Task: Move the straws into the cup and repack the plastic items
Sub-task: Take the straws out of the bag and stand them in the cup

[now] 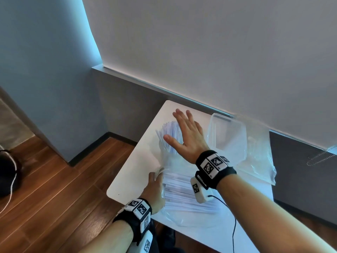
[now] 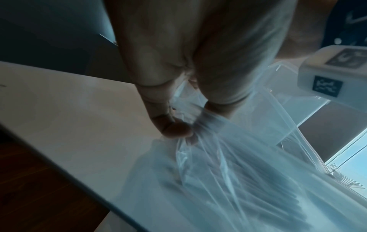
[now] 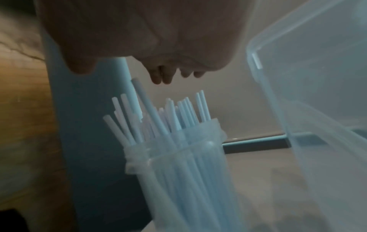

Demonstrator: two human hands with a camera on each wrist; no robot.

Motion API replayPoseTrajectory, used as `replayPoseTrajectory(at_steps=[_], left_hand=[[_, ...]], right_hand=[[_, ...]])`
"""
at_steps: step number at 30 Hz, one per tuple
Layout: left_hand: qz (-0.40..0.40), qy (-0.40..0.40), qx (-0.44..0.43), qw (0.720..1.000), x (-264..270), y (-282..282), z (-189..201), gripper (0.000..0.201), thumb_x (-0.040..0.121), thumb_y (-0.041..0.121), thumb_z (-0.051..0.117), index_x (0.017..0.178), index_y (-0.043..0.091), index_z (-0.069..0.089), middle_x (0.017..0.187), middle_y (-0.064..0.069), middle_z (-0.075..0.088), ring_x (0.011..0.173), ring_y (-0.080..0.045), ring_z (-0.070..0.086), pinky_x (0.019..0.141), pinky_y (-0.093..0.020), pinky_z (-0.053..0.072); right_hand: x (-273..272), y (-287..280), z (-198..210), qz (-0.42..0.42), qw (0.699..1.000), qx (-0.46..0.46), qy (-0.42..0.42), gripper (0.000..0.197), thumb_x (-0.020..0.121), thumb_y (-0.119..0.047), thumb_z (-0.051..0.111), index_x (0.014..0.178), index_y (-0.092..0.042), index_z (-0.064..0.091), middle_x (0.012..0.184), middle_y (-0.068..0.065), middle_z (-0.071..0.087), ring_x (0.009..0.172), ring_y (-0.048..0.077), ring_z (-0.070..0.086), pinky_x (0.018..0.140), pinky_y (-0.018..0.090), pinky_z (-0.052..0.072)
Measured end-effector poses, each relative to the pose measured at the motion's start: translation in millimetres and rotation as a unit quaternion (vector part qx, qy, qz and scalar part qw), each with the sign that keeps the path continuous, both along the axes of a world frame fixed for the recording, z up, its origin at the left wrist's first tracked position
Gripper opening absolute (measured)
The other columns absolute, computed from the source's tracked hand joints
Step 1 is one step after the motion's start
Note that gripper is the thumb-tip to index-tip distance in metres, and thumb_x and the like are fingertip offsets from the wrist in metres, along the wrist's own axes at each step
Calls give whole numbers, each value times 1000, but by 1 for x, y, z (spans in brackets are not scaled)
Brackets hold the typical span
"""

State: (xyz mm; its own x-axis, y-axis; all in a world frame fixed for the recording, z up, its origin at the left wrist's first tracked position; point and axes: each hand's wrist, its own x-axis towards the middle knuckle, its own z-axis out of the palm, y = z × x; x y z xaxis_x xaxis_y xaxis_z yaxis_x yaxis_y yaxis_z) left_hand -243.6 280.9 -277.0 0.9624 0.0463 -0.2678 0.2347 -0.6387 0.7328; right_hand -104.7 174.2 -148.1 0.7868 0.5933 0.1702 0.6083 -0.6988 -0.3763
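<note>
A clear plastic cup [image 3: 188, 175] stands on the white table [image 1: 133, 167], full of white straws [image 3: 158, 119] that stick up past its rim. My right hand [image 1: 186, 132] hovers flat over the straw tops [image 1: 169, 130] with fingers straight; the right wrist view shows a small gap between fingers and straws. Nearer me lies a clear plastic bag [image 1: 184, 190] holding several more white straws. My left hand [image 1: 155, 187] pinches the bag's bunched edge [image 2: 190, 125] between thumb and fingers at the table's left side.
A clear plastic box [image 1: 228, 136] sits tilted at the back right, close beside the cup [image 3: 317, 109], on another crumpled clear bag [image 1: 259, 157]. The wall runs just behind. The table's left edge drops to a wooden floor [image 1: 54, 189]. A black cable [image 1: 233, 221] hangs from my right wrist.
</note>
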Motion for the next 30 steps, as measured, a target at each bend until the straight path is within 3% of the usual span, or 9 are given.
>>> replayPoseTrajectory(at_steps=[4,10,13,15,18,22,25,28,30], left_hand=[[8,5,0,1000,-1,-2,2,100,81,-3,62,154,30,2,149,-1,12,135,-20,40,107,-19,32],[-2,28,-3,1000,0,0,2,104,81,-5,63,154,28,-3,150,2,8,133,-18,42,100,-12,29],[-7,32,-5,999,0,1,1,105,81,-4,64,154,26,-4,148,2,9,133,-15,42,97,-8,26],[-8,27,-1,1000,1,1,-2,106,80,-4,65,154,26,-4,147,1,11,131,-15,44,98,-8,30],[-12,31,-5,999,2,2,-4,107,79,-2,67,154,25,-5,147,1,11,131,-15,43,106,-17,37],[-10,25,-19,999,3,2,-5,106,79,-4,67,154,26,-1,147,2,11,131,-13,43,105,-19,40],[-9,28,-17,999,4,2,-5,107,79,-2,69,155,25,-1,147,2,11,132,-16,42,108,-21,39],[-14,33,-5,999,5,2,-4,109,79,-2,71,155,24,-2,148,1,10,133,-18,42,109,-23,38],[-15,31,-2,999,5,2,-4,109,79,-2,70,154,25,-4,149,0,9,133,-18,42,109,-22,37]], right_hand=[[-10,-5,-19,-34,997,-69,8,111,67,-91,43,154,-38,-1,162,-12,-16,148,28,-21,116,57,-3],[20,19,-27,-14,999,12,26,115,59,-84,65,150,-41,9,163,-10,-5,151,28,8,118,57,20],[28,33,-25,5,1000,-1,16,101,62,-75,71,145,-47,21,162,-8,6,145,33,21,112,53,30],[29,39,-28,13,1000,13,11,83,70,-62,74,141,-42,35,155,-3,26,136,30,34,108,47,37],[29,43,-32,22,994,106,14,46,81,-33,73,124,-24,58,124,2,58,106,24,55,94,43,49],[36,39,-23,-36,972,231,27,35,84,-14,66,116,-22,58,106,-1,60,84,12,55,79,25,47],[44,31,-14,-40,972,226,44,55,84,-10,63,132,-32,47,123,-3,52,104,6,51,84,15,40],[51,26,-21,10,995,102,19,39,93,-20,58,131,-28,55,135,-4,52,119,15,51,100,28,43],[51,24,-25,34,999,21,-1,32,97,-33,52,127,-27,60,135,-7,55,120,20,53,102,37,44]])
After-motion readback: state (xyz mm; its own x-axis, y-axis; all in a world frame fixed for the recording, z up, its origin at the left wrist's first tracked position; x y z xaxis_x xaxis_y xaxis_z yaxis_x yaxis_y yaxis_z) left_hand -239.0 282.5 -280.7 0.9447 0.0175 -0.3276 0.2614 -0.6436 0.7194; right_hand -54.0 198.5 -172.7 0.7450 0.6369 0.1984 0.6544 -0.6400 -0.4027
